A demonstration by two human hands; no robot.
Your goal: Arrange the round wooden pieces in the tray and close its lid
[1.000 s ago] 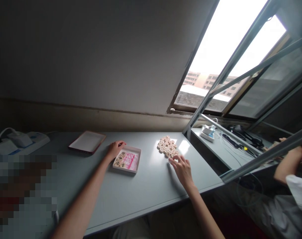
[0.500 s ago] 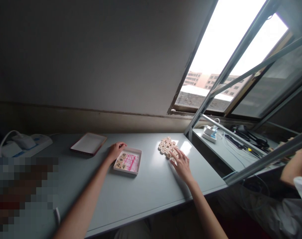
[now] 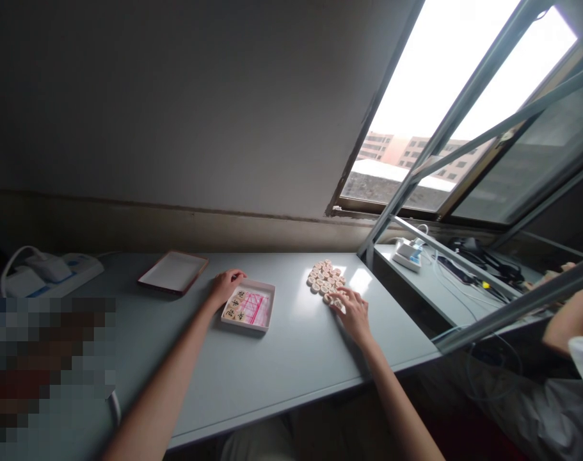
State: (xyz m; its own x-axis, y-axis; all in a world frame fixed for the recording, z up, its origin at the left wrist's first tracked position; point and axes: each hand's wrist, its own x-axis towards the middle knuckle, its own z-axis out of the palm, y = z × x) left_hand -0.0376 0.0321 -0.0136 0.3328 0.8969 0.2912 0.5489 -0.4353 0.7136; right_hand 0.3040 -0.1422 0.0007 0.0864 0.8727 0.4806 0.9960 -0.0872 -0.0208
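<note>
My left hand (image 3: 227, 287) is curled at the upper left corner of a shallow white box (image 3: 272, 308), gripping its edge. Inside, along the left side, lie several round Chinese chess pieces (image 3: 235, 305) with dark characters, over a sheet with pink lines. To the right, a cluster of round wooden Chinese chess pieces (image 3: 324, 276) lies flat on the table. At the near edge of that cluster, my right hand (image 3: 354, 315) has its thumb and fingers around one piece (image 3: 338, 303). The hand partly covers that piece.
An upturned box lid (image 3: 171, 271) lies on the grey table (image 3: 281, 384) to the left. Farther left is a white power strip with plugs (image 3: 75, 267). A metal frame (image 3: 391, 203) rises at the right edge, by a second desk with cables. Another person's arm (image 3: 572, 317) shows at far right.
My right hand's fingers have drawn in around a piece at the cluster's near edge. My left hand stays on the box. The whole view has shifted slightly.
</note>
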